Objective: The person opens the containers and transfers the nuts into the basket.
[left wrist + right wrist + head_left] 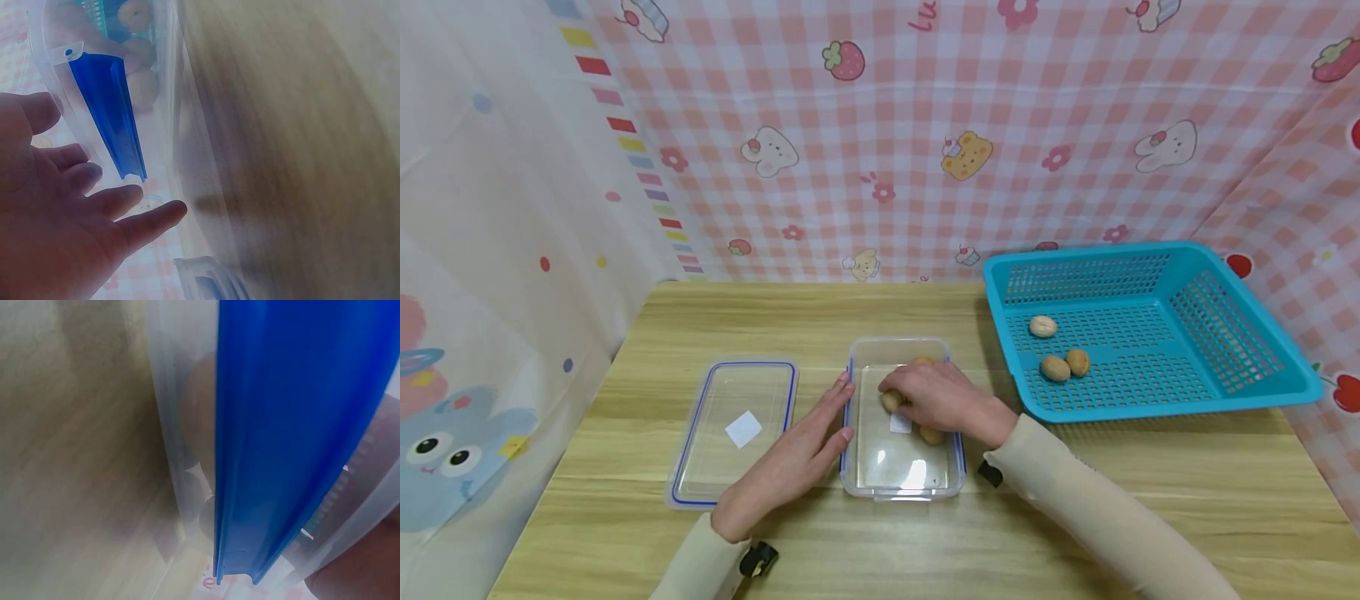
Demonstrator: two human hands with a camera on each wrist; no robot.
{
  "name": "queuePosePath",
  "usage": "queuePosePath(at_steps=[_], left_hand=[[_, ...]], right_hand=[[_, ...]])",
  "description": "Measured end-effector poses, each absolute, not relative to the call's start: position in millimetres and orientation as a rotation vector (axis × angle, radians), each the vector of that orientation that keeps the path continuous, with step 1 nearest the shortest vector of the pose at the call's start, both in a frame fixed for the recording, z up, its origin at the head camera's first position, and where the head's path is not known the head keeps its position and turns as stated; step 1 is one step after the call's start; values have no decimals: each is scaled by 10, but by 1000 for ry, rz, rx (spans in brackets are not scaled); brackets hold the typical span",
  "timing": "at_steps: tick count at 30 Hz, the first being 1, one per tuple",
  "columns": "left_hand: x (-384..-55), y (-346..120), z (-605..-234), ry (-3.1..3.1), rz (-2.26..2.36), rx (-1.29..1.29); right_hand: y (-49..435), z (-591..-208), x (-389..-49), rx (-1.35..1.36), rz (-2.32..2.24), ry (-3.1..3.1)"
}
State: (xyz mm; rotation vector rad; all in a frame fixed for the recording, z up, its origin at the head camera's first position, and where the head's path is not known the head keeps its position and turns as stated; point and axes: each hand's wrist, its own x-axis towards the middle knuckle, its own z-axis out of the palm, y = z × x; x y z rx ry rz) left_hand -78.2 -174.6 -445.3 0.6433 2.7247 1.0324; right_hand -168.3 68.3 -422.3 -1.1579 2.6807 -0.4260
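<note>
A clear plastic food container (pixel 880 467) stands uncovered on the table, with blue clips along its sides. My right hand (pixel 936 398) reaches down into it and pinches a walnut (pixel 892 401) between fingers and thumb. Another walnut (pixel 932 435) lies in the container under that hand, and one more (pixel 922 361) peeks out behind it. At the container's left wall my left hand (pixel 801 458) touches the side with fingers extended. In the left wrist view, the fingers of the left hand (pixel 81 206) are spread beside the blue clip (pixel 109 112).
The clear lid (pixel 707 467) with a blue seal lies flat to the left, partly behind the left hand. At the right stands a turquoise basket (pixel 1150 410) holding three walnuts, among them one (pixel 1042 326) near its left wall. A patterned cloth (pixel 880 167) hangs behind the table.
</note>
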Motion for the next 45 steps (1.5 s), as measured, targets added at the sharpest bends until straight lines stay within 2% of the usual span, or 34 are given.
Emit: queuePosePath(at_steps=[18,34,45], left_hand=[[-788,-1739,-4462,2745,1024,649],[-779,-1732,-4449,2745,1023,642],[-784,-1726,-4467,2753,1031,642]], right_hand=[[854,-4076,-1647,-1075,-732,2661],[1131,-3946,-1508,-1217,-1090,2657],[1371,-3794,-1395,-1192,-1200,2666]])
